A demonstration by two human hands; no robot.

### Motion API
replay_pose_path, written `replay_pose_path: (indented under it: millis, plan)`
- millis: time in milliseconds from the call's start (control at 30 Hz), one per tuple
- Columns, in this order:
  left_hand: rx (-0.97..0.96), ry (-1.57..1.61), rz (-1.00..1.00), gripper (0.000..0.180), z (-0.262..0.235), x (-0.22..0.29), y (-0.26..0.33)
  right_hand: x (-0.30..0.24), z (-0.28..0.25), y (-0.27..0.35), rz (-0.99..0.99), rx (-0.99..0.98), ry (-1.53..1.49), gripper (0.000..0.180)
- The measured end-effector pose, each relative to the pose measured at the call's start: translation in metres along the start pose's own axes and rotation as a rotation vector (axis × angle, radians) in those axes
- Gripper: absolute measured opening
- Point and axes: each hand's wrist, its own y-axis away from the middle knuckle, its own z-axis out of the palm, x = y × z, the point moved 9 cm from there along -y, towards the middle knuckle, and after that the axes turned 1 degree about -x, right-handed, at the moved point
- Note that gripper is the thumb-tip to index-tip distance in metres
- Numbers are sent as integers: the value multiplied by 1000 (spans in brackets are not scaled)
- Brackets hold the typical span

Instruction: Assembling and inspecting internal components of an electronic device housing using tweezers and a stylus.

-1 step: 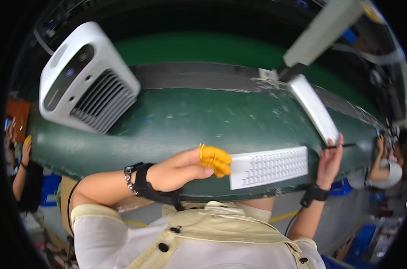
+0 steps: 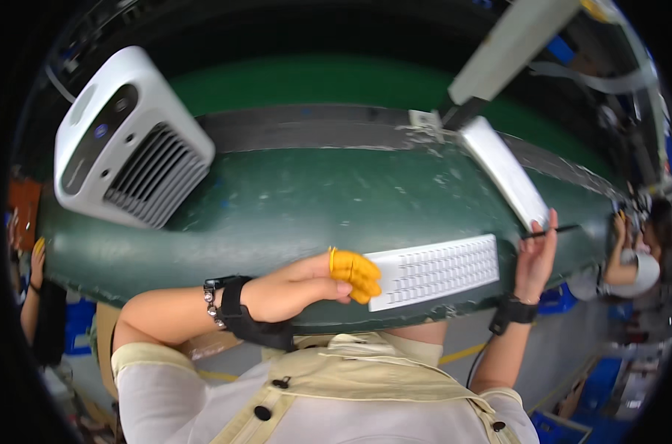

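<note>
A flat white sheet with rows of small grey-edged marks lies slanted near the front of the green table. At its left end is my left hand, yellow cots over several fingers, the thumb and fingers closed on the sheet's edge. Past the sheet's right end, my right hand has a thin black stick-like tool between its fingers; whether this is a pen or tweezers I cannot make out. The right fingertips are by the near end of a long white block or stack of strips.
A white fan-heater-like appliance with a slatted grille stands at the left. A grey post rises at the back right, beside a dark strip along the table's far edge. Other people's hands show at the far left and right.
The whole view has shifted slightly, so the appliance, post and sheet appear a little farther left. Both hands keep the same hold.
</note>
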Motion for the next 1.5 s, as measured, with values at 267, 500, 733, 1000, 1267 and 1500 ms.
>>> replay_pose_path:
  millis: [267,500,733,1000,1267,1500]
  plan:
    - [107,239,-218,36,3,-38,-43,-55,70,23,-222,-237,343,45]
    - [229,338,42,36,-42,-2,-15,-79,163,25,-351,-590,172,18]
    - [106,544,-123,56,-50,-22,-9,-10,195,-3,-80,-592,96,26]
    - [144,564,-149,52,-65,-16,-3,77,175,-13,349,-580,343,16]
    - [201,504,-190,58,-67,-23,-4,66,171,-11,185,-527,700,20]
    - [220,582,-195,44,-68,-22,-1,42,183,-11,-123,-383,636,20]
